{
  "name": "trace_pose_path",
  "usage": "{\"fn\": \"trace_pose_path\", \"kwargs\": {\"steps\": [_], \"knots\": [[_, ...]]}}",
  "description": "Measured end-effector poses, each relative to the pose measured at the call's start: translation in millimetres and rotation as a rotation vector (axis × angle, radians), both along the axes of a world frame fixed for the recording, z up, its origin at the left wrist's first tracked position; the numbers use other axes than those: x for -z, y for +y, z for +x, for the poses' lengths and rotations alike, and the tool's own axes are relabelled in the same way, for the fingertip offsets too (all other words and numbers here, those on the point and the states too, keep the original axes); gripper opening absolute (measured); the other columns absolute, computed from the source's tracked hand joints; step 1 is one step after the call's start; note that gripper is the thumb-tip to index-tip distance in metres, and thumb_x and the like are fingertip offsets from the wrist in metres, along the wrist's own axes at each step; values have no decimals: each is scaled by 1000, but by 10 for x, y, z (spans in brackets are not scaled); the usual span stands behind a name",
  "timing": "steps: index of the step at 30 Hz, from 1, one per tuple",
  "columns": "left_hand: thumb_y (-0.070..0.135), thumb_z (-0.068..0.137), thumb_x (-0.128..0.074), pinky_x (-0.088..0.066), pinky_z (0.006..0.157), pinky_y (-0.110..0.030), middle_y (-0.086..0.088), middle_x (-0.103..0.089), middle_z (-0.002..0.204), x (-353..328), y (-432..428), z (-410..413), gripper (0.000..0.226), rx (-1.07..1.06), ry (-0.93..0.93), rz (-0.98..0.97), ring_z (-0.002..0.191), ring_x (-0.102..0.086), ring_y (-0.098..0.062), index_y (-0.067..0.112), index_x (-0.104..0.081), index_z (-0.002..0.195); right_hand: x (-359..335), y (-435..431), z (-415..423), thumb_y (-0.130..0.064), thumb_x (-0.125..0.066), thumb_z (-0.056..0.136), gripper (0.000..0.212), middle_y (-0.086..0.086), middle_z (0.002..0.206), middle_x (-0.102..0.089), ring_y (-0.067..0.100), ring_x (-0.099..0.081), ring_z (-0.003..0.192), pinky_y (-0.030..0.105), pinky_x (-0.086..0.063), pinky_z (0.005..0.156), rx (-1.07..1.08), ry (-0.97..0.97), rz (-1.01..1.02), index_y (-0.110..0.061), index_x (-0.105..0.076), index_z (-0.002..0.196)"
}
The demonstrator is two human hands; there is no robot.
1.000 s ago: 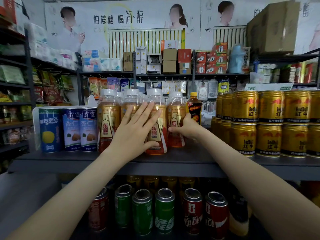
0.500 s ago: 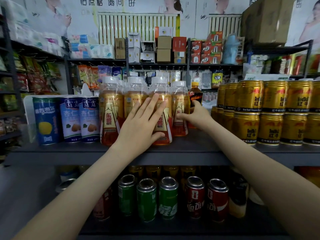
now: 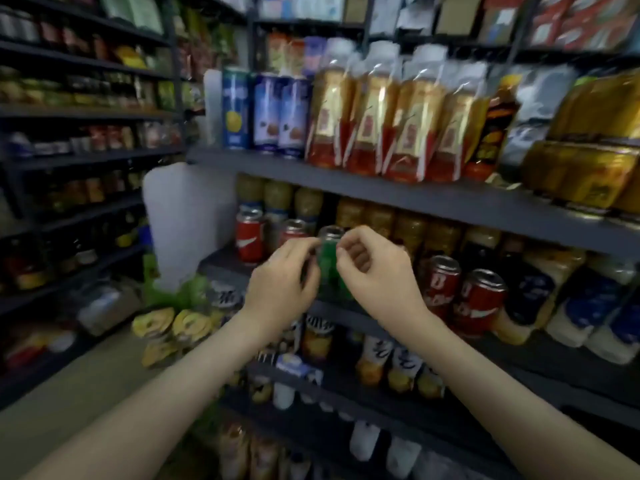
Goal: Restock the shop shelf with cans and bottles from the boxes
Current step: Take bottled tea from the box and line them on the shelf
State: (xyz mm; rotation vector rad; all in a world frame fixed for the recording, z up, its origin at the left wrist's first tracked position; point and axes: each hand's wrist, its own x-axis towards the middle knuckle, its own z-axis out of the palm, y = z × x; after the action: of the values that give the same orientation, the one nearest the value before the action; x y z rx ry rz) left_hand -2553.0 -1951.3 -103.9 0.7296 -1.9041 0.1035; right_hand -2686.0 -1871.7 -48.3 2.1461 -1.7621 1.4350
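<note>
The left hand [image 3: 281, 276] and right hand [image 3: 378, 271] curl their fingers round the green can [image 3: 330, 271] on the middle shelf [image 3: 218, 259]. Push too hard and it could knock over the red cans [image 3: 445, 289] beside it.

I see the top shelf [image 3: 415, 199] carrying blue cans [image 3: 273, 116], a row of amber tea bottles [image 3: 381, 123] and gold cans [image 3: 581, 174] stacked two high. The middle shelf [image 3: 220, 261] holds red cans [image 3: 460, 296], a green can [image 3: 329, 268] near its front edge, and white bottles [image 3: 588, 313] at the right.
</note>
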Motion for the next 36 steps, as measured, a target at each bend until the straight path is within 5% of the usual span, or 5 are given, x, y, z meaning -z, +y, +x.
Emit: {"fn": "trace_pose_path", "kwargs": {"steps": [10,18,22,29,36], "knots": [[20,94,-51,-46,78,-29,3,-68,102,2009,1369,2553,20,-460,-158,874,92,-64,-17,18,-63,110,1995,-256,1808,-18,-55,94,21,-3,99,-53,12,-54,91,27,-47,80,-455,234,704,-15,-55,115],[48,81,-24,-52,72,-38,-2,-68,102,3380,1766,4110,49,-727,-95,1207,89,-65,-24,21,-59,104,3599,-545,3431,-13,-62,87,29,-3,92,-50,13,-51,81,32,-47,82,-629,366,924,-11,-56,116],[29,90,-40,-42,62,-25,-7,-68,93,4101,1627,4783,29,-769,-117,1243,79,-68,-26,26,-56,114,4628,-809,4055,-12,-60,89,41,-3,103,-51,15,-55,94,28,-46,85,-629,392,1080,-15,-51,128],[29,90,-34,-53,68,-32,-4,-62,116,6250,1301,5617,45,-832,-144,1407,91,-67,-28,19,-60,125,6962,-1210,4732,2,-52,91,53,7,129,-53,18,-54,114,17,-39,86,-563,443,1337,-22,-46,137],[21,97,-41,-26,114,-38,-7,-19,155,8534,785,5377,58,-780,-327,1600,140,-23,-27,34,-21,149,9268,-1537,5134,-2,-43,96,46,6,137,-49,20,-51,119,17,-41,85,-626,526,1494,-18,-43,140]]}}
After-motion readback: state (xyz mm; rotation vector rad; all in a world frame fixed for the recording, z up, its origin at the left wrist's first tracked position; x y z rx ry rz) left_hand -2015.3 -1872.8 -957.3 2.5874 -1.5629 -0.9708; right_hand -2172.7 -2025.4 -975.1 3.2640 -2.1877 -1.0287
